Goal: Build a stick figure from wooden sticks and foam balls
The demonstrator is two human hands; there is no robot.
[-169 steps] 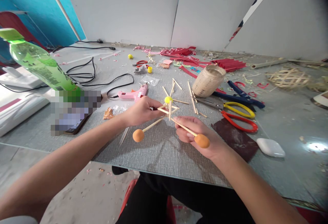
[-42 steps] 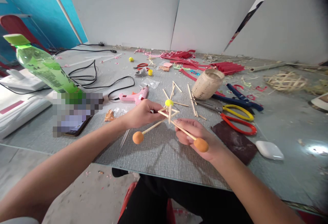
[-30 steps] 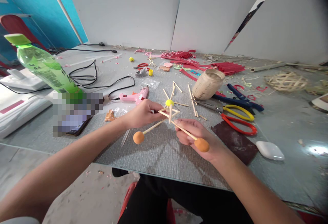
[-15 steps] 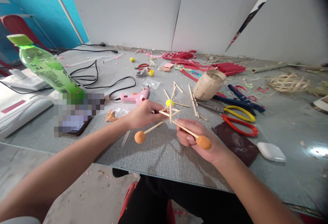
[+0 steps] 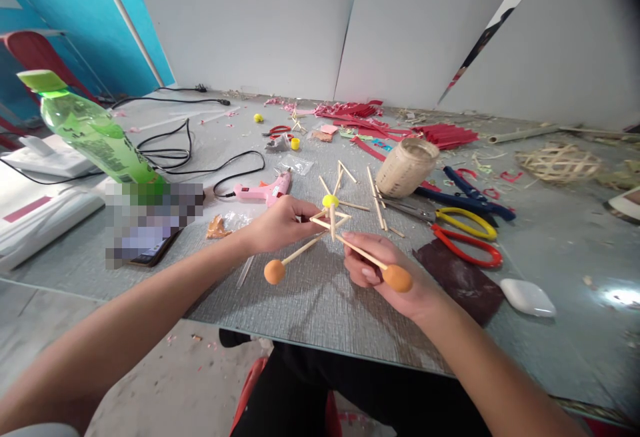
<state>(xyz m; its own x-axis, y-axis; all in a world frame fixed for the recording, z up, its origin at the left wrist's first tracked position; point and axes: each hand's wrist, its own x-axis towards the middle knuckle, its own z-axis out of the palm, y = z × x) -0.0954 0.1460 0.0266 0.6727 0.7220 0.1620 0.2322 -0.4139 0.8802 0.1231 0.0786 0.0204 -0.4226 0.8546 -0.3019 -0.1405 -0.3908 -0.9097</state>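
Note:
Between both hands is a stick model (image 5: 333,221) of thin pale wooden sticks, raised above the table. A yellow ball (image 5: 330,201) shows at its top. Two sticks reach toward me, ending in an orange ball (image 5: 275,271) on the left and another orange ball (image 5: 397,278) on the right. My left hand (image 5: 283,223) pinches the model's left side, its fingertips partly hidden. My right hand (image 5: 377,263) is closed around the right stick, thumb on top. Loose wooden sticks (image 5: 377,198) lie just beyond the model.
A pink glue gun (image 5: 263,191), green bottle (image 5: 95,133) and phone (image 5: 155,243) are at left. On the right are a jar (image 5: 407,167), scissors (image 5: 467,223), blue pliers (image 5: 475,197), dark sandpaper (image 5: 460,280) and a white case (image 5: 527,297). Red paper strips (image 5: 443,135) lie behind.
Almost nothing differs. The left orange ball sits very slightly lower and to the right, and the view has shifted a touch. Both hands keep their hold.

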